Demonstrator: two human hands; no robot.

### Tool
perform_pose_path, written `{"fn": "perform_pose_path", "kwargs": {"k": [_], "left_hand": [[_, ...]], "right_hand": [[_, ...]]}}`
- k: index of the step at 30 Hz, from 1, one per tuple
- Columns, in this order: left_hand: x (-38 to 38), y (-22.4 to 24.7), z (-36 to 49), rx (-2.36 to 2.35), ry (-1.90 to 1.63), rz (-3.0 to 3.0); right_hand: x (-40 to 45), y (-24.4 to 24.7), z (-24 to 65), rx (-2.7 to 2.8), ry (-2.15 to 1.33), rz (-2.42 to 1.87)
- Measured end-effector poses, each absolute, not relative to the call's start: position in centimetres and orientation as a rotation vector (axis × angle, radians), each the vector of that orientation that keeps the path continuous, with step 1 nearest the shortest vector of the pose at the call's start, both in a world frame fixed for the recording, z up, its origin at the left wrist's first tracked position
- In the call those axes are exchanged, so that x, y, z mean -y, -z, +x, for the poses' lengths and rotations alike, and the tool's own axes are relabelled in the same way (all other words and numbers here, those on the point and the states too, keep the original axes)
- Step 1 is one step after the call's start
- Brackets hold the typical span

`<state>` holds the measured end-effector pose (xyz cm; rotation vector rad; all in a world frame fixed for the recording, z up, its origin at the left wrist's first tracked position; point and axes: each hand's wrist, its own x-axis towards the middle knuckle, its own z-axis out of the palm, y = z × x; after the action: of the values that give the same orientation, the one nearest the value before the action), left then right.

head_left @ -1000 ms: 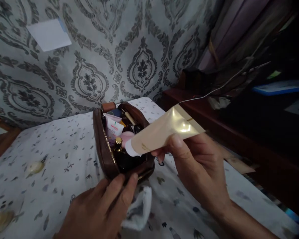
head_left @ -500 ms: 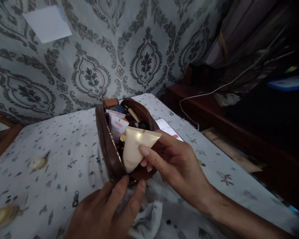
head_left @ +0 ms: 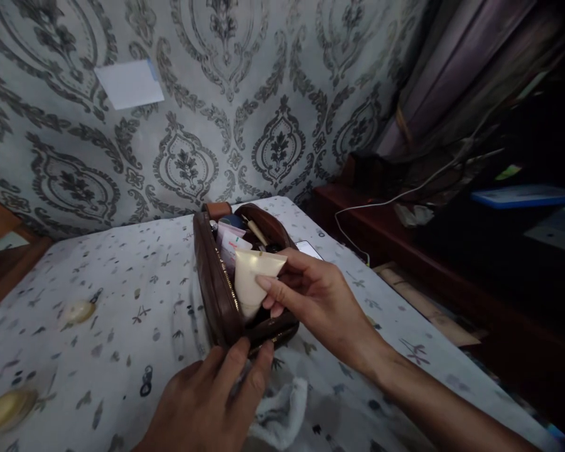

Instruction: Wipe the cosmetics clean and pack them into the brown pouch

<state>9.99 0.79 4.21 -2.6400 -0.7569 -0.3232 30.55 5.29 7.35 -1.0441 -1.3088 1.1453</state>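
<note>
My right hand (head_left: 320, 295) pinches a cream-coloured squeeze tube (head_left: 254, 282) between thumb and fingers. The tube stands with its flat crimped end up, and its lower end is down in the mouth of a brown zippered toiletry bag (head_left: 214, 292). Inside the bag are a pink-and-white tube (head_left: 233, 245), a tan-handled item (head_left: 257, 231) and a dark blue round item (head_left: 234, 221); others are partly hidden. My left hand (head_left: 216, 389) is open, fingers apart, with its fingertips against the bag's near end by the zipper.
A lit phone (head_left: 308, 250) lies behind my right hand on the patterned sheet (head_left: 136, 276). Two pale yellowish rounded objects (head_left: 78, 311) are at the left. A white cloth strip (head_left: 287, 414) lies near my left hand. A white cable (head_left: 386, 202) crosses the dark red ledge (head_left: 353, 220).
The view has shifted, so the bag and wall sit lower and further right. The tube, still in my right hand, has gone slightly deeper into the bag. My left hand stays at the near end.
</note>
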Motion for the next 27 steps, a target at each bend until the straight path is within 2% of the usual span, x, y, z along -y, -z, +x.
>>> {"fn": "perform_pose_path", "kwargs": {"k": [3,9,13,20,27], "left_hand": [[-0.6,-4.2,10.0,0.772,0.372,-2.631],[-0.1,-4.5,9.2,0.85,0.694,-2.757],[0.3,-3.5,6.9,1.031,0.711,-2.879],[0.5,-0.6,4.4,1.285,0.738,-2.622],[-0.8,-0.8,5.2,1.168,0.892,-2.524]], "right_hand": [[-5.0,-7.8,30.9,1.313,-1.057,-1.021],[-3.7,-9.2,33.1,1.038,-0.751,-0.96],[-2.7,-9.5,33.8,0.98,-0.784,-0.956],[-4.0,-9.2,34.5,0.975,-0.642,-0.959],[-7.0,-9.8,34.9,1.214,-0.582,-0.931]]}}
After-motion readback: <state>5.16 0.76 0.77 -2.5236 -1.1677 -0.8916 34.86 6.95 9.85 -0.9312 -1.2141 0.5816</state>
